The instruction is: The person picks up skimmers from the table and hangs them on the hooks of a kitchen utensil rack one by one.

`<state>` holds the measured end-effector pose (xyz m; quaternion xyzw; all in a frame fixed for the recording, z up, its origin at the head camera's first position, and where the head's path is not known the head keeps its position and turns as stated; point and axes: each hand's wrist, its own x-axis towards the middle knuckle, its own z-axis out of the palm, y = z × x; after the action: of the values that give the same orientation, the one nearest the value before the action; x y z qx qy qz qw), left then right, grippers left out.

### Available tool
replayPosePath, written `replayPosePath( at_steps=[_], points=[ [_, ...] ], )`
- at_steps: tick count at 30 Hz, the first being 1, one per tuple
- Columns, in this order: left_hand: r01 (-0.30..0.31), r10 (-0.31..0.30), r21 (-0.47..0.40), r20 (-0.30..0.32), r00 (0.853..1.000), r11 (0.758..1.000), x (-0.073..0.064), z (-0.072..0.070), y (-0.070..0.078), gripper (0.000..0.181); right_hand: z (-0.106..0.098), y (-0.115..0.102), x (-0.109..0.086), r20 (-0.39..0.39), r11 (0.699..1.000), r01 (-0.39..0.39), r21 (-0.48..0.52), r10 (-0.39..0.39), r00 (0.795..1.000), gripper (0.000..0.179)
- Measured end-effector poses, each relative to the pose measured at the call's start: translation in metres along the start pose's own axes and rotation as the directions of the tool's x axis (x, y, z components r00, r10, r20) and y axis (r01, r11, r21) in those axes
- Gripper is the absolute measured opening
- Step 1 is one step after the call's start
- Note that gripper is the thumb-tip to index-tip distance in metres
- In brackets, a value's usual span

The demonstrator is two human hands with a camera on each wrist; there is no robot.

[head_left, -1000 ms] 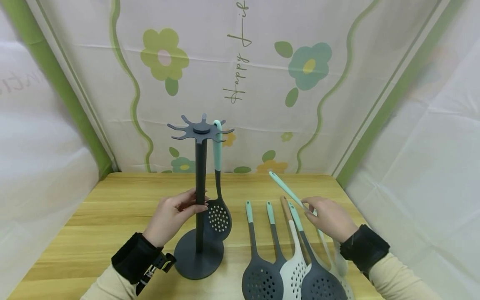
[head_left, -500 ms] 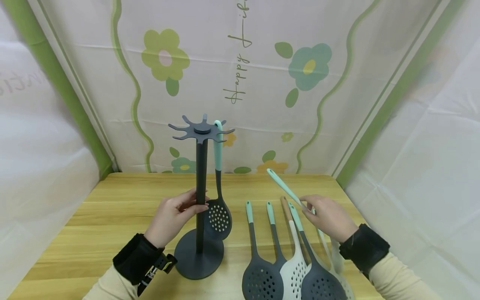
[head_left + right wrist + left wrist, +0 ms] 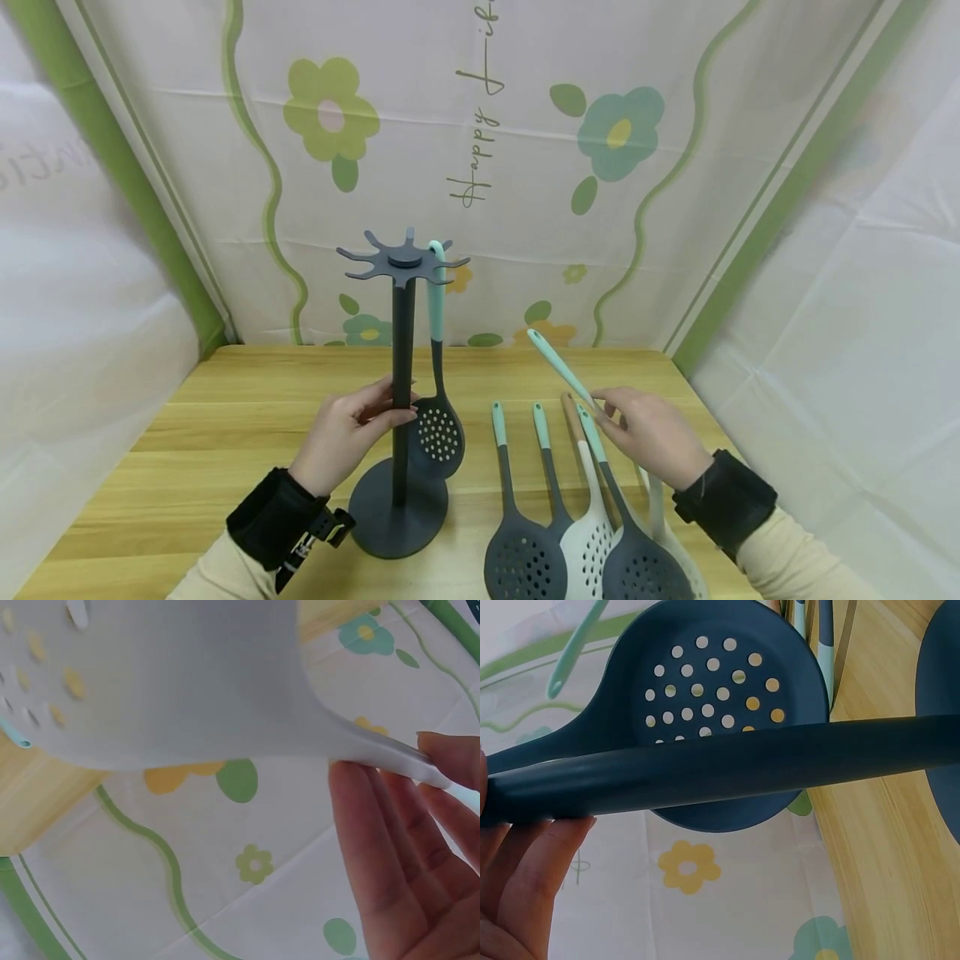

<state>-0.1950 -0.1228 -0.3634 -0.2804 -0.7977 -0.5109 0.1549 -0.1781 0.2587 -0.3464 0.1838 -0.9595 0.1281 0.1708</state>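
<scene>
White perforated utensil (image 3: 561, 367) with a mint handle: in the head view we see it raised over the right side of the wooden table (image 3: 225, 433), handle slanting up toward the stand, pinched in the right hand (image 3: 652, 433). The left hand (image 3: 352, 433) grips the upright pole of the dark stand (image 3: 402, 367), where a dark skimmer (image 3: 438, 437) hangs. Below the right hand we find dark turners (image 3: 525, 558) and a brown-handled white turner (image 3: 587, 542), some overlapping.

From the left wrist, we see fingers closed against the pole, the skimmer behind it.

From the right wrist, we see thumb and fingertips pressing the utensil's neck from opposite sides, its broad head at upper left.
</scene>
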Motion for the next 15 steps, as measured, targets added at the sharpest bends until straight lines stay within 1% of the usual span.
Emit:
replayPosePath(
  at_steps=[4, 10, 15],
  points=[
    [-0.005, 0.005, -0.001, -0.001, 1.000, 1.000, 0.000, 0.000, 0.000, 0.035, -0.001, -0.004, 0.000, -0.012, 1.000, 0.007, 0.004, -0.007, 1.000, 0.025],
    [0.012, -0.012, -0.008, 0.001, 1.000, 1.000, -0.001, 0.001, 0.001, 0.040, -0.002, -0.010, 0.001, -0.027, 1.000, 0.024, 0.004, -0.023, 0.999, 0.022],
    [0.016, -0.016, -0.017, 0.000, 1.000, 1.000, -0.002, 0.001, 0.000, 0.043, -0.001, -0.015, 0.002, -0.066, 0.998, 0.069, -0.003, -0.069, 0.995, 0.021]
  ],
)
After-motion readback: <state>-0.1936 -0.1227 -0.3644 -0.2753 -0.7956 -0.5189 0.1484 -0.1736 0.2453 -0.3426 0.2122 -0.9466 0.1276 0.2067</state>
